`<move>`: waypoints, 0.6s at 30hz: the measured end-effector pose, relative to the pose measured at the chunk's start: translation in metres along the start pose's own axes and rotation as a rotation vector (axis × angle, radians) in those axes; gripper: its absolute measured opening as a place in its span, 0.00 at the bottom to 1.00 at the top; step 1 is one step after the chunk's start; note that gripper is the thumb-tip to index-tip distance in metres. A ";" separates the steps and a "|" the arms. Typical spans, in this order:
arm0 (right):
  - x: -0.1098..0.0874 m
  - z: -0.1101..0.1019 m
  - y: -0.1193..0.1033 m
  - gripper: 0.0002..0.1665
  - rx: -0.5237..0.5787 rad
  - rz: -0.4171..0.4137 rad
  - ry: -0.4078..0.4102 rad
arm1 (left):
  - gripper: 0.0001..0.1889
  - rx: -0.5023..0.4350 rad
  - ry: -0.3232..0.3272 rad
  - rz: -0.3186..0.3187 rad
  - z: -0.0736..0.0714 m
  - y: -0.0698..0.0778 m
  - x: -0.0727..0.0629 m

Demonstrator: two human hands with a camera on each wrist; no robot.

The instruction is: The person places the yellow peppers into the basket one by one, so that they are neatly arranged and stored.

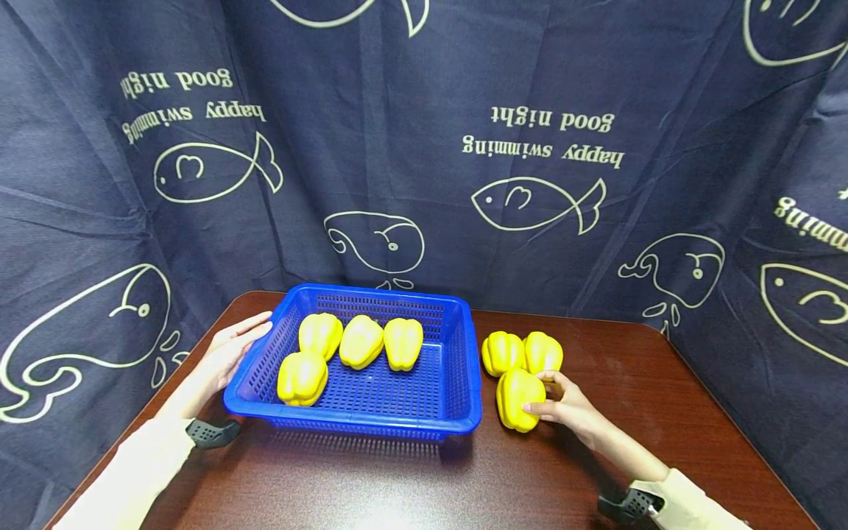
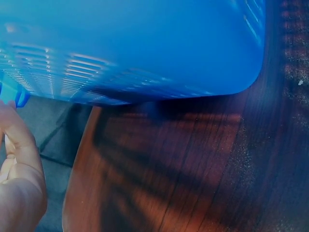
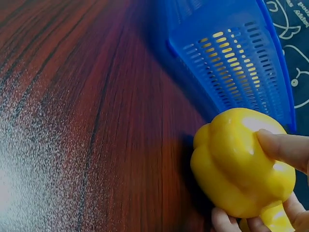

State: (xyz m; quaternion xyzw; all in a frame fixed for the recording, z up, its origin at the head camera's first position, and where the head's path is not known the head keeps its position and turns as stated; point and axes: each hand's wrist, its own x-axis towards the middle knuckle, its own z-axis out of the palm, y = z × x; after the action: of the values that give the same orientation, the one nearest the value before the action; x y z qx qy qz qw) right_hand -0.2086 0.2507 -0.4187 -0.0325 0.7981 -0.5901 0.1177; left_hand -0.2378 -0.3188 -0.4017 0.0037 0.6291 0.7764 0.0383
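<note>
My right hand (image 1: 571,406) holds a yellow bell pepper (image 1: 517,398), thumb on its near side and fingers around the other. In the right wrist view, the thumb presses on top of this pepper (image 3: 241,164) while fingertips show under its lower edge. Two more yellow peppers (image 1: 503,352) sit just behind it, right of the blue plastic basket (image 1: 351,421). Inside the basket lie several yellow peppers (image 1: 361,342), grouped toward its left and middle. My left hand (image 1: 228,353) rests along the basket's left rim with fingers extended; in the left wrist view its fingertips meet the rim.
The basket stands on a dark reddish-brown wooden table (image 1: 318,486), left of centre. A dark blue curtain (image 1: 424,147) with fish and whale drawings hangs behind the table and down both sides. Black bands (image 1: 212,433) circle both wrists below pale sleeves.
</note>
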 end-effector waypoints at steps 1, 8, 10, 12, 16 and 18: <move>0.000 0.000 -0.001 0.36 0.006 0.005 0.001 | 0.27 -0.001 0.001 -0.001 0.000 0.000 0.000; -0.003 0.001 -0.005 0.36 0.031 0.025 0.015 | 0.23 -0.013 -0.003 0.005 0.001 -0.001 0.001; -0.003 0.000 -0.008 0.35 0.030 0.025 0.023 | 0.20 -0.012 -0.003 0.006 0.001 0.000 0.001; -0.005 0.000 -0.012 0.35 0.025 0.012 0.022 | 0.19 -0.013 -0.002 0.006 0.001 0.000 0.001; -0.008 -0.002 -0.022 0.34 0.022 -0.007 0.009 | 0.19 -0.002 0.000 0.001 0.001 0.000 0.000; -0.010 -0.003 -0.028 0.35 0.026 -0.018 -0.005 | 0.21 0.003 0.002 -0.004 0.001 0.001 -0.001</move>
State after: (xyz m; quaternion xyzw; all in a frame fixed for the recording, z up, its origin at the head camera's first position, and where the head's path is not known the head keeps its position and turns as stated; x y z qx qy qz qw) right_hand -0.2024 0.2472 -0.3900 -0.0397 0.7897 -0.6012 0.1150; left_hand -0.2372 -0.3178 -0.4007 0.0018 0.6301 0.7755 0.0390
